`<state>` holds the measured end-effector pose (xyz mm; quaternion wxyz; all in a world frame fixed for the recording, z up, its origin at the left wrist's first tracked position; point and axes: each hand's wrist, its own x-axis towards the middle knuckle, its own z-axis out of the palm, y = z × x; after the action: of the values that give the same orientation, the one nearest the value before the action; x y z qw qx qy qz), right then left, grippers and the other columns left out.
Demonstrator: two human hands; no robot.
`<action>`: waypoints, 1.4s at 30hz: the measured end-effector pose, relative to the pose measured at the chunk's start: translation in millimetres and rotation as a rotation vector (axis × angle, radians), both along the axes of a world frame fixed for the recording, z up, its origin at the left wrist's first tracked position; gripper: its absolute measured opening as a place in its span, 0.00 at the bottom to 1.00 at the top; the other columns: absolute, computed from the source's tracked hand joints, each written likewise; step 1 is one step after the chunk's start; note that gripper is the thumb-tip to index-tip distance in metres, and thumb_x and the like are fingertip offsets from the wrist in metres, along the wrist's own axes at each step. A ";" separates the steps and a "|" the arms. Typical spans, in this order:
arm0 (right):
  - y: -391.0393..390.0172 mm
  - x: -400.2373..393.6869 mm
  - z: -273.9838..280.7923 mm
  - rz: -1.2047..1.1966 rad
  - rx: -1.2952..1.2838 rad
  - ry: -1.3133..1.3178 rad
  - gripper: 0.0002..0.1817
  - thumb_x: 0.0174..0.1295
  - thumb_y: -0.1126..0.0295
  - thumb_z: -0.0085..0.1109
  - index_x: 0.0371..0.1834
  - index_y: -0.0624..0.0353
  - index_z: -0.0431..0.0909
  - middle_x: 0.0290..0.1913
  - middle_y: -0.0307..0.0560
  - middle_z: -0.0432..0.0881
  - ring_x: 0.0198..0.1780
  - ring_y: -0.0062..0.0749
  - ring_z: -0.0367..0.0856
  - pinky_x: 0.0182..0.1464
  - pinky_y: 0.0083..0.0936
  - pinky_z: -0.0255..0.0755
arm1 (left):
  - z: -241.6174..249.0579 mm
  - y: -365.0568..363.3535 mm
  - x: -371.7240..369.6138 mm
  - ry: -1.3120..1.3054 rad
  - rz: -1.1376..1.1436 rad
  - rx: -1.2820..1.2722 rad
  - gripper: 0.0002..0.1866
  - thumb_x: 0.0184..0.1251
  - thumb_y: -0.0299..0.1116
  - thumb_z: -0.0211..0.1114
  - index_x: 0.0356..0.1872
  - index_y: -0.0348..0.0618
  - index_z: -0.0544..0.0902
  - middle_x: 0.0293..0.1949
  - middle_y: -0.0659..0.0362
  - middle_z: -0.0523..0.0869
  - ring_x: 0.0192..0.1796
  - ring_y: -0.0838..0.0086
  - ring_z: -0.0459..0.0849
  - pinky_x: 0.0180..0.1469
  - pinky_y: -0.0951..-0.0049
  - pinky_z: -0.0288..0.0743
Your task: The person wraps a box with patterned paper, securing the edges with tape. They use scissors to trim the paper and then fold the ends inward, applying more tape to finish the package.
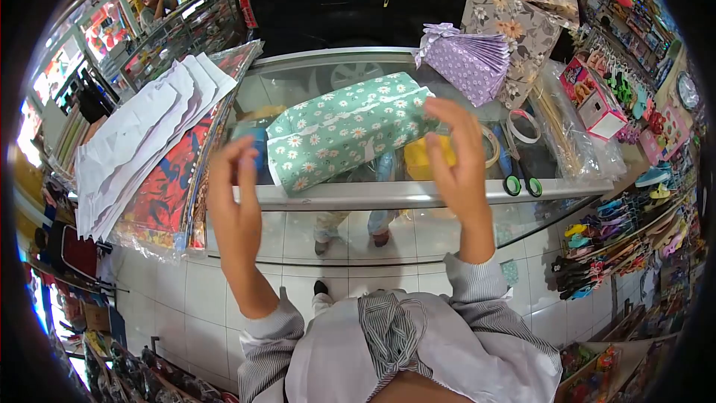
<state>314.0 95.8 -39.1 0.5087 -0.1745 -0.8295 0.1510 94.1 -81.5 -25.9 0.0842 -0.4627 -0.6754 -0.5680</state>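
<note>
A green daisy-print sheet of wrapping paper (350,130), folded into a long packet, lies at a slant on the glass counter (298,78). At its left end my left hand (235,198) is raised, thumb and fingers apart, close to a blue roll (259,151). My right hand (460,160) hovers at the packet's right end, fingers spread and nothing in them. Behind that hand lie a yellow item (426,158) and a roll of tape (492,145). Scissors with green-and-black handles (522,183) rest to the right, near the front edge.
White paper sheets (149,134) and patterned wrapping sheets (175,186) are piled at left. A purple pleated gift (466,63) and a larger floral one (514,26) stand behind. White tape (524,125), bundled sticks (559,123) and a pink box (593,101) sit at right. A black car (328,0) is beyond.
</note>
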 end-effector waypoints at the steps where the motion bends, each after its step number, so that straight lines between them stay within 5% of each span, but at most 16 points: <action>1: 7.6 -2.5 -1.4 -0.053 0.010 -0.047 0.20 0.64 0.66 0.54 0.59 0.57 0.71 0.61 0.50 0.74 0.65 0.46 0.67 0.65 0.41 0.56 | -2.3 -0.9 10.0 0.049 -0.060 -0.062 0.12 0.70 0.33 0.57 0.51 0.41 0.78 0.46 0.50 0.81 0.45 0.63 0.79 0.47 0.69 0.71; 3: 17.1 -6.5 -8.4 -0.160 0.028 -0.145 0.19 0.64 0.65 0.54 0.58 0.55 0.73 0.58 0.49 0.76 0.62 0.44 0.68 0.64 0.44 0.54 | -6.5 1.8 32.0 0.141 -0.181 -0.188 0.15 0.70 0.36 0.59 0.53 0.40 0.77 0.48 0.50 0.81 0.47 0.62 0.79 0.50 0.65 0.70; 6: 4.7 -11.1 -9.2 -0.149 -0.039 -0.292 0.17 0.65 0.63 0.55 0.56 0.53 0.75 0.54 0.47 0.78 0.60 0.42 0.70 0.64 0.39 0.53 | -19.1 24.4 27.3 0.285 -0.043 -0.194 0.20 0.69 0.42 0.61 0.55 0.39 0.75 0.52 0.51 0.80 0.53 0.58 0.77 0.61 0.55 0.63; 7: -2.5 -9.2 -5.8 -0.081 -0.101 -0.287 0.16 0.66 0.64 0.55 0.54 0.55 0.76 0.51 0.47 0.80 0.56 0.39 0.73 0.63 0.38 0.52 | -27.9 33.0 21.9 0.280 0.058 -0.219 0.25 0.68 0.46 0.60 0.58 0.39 0.74 0.59 0.47 0.76 0.61 0.54 0.72 0.69 0.46 0.50; 10: -16.7 0.8 3.8 0.257 -0.215 -0.307 0.15 0.65 0.64 0.56 0.53 0.55 0.77 0.45 0.45 0.81 0.47 0.36 0.76 0.57 0.38 0.54 | -35.0 60.7 -5.9 0.621 0.371 -0.268 0.26 0.69 0.46 0.59 0.62 0.41 0.72 0.65 0.43 0.69 0.67 0.50 0.66 0.70 0.43 0.46; 13: -10.5 2.5 1.3 0.372 -0.217 -0.130 0.13 0.65 0.65 0.58 0.51 0.55 0.79 0.46 0.45 0.83 0.47 0.36 0.78 0.56 0.34 0.61 | -35.7 74.7 -28.2 0.425 0.292 -0.186 0.27 0.69 0.46 0.59 0.65 0.45 0.72 0.68 0.40 0.64 0.71 0.49 0.61 0.71 0.46 0.49; 17: 17.7 -12.4 8.6 0.232 -0.142 0.026 0.14 0.65 0.64 0.58 0.52 0.55 0.79 0.49 0.46 0.82 0.51 0.38 0.78 0.57 0.32 0.66 | -20.1 68.8 -16.8 0.057 -0.198 -0.096 0.26 0.66 0.46 0.62 0.63 0.49 0.74 0.68 0.41 0.65 0.71 0.50 0.62 0.70 0.55 0.54; 22: 37.4 -53.5 3.7 0.436 -0.339 -0.113 0.15 0.64 0.68 0.60 0.53 0.51 0.80 0.55 0.43 0.80 0.57 0.36 0.75 0.59 0.31 0.66 | -17.5 76.6 3.6 0.006 -0.327 -0.198 0.23 0.60 0.39 0.69 0.57 0.51 0.79 0.68 0.45 0.67 0.68 0.52 0.68 0.65 0.59 0.63; 26: 47.1 -62.0 -2.4 0.355 -0.054 -0.227 0.17 0.60 0.71 0.63 0.54 0.51 0.80 0.58 0.43 0.79 0.58 0.39 0.74 0.58 0.31 0.69 | -23.0 81.2 8.5 -0.134 -0.306 -0.127 0.19 0.60 0.31 0.69 0.55 0.49 0.81 0.68 0.53 0.69 0.69 0.60 0.68 0.60 0.57 0.72; 32: 38.0 -62.5 -6.9 0.273 0.022 -0.219 0.18 0.56 0.73 0.64 0.52 0.54 0.80 0.55 0.46 0.79 0.55 0.44 0.74 0.57 0.35 0.70 | -38.2 82.1 13.7 0.023 -0.219 -0.114 0.19 0.63 0.26 0.65 0.56 0.45 0.79 0.67 0.54 0.71 0.68 0.63 0.71 0.61 0.64 0.72; 42: 25.2 -64.4 -9.0 0.198 0.037 -0.222 0.25 0.55 0.72 0.65 0.58 0.60 0.73 0.56 0.44 0.78 0.56 0.47 0.72 0.58 0.36 0.69 | -53.4 91.3 24.3 0.184 -0.164 0.069 0.22 0.63 0.17 0.58 0.59 0.43 0.76 0.66 0.52 0.72 0.68 0.52 0.69 0.63 0.60 0.70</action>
<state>249.6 121.1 -48.0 0.3994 -0.0980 -0.8965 0.1649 118.4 9.9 -79.3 0.1149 -0.5633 -0.6050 -0.5509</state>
